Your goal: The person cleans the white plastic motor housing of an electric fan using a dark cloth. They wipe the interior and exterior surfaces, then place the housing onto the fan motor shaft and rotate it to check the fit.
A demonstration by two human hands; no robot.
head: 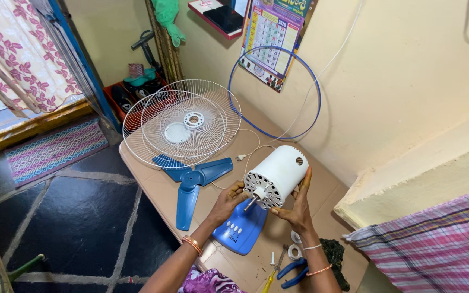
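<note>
Motor housing (275, 174), white, ribbed and stiff, sits over the blue fan base (241, 228) near the bench's front edge. We judge it heavy and smooth-sided. Our left hand (228, 202) has fingers clamped at its vented face; our right hand (298, 209) cups the side.

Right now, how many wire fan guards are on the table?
2: one wire guard lies at the table's far left end with the other wire guard overlapping it, tilted up behind the blue fan blade. Nothing suggests a third hidden beneath.
</note>
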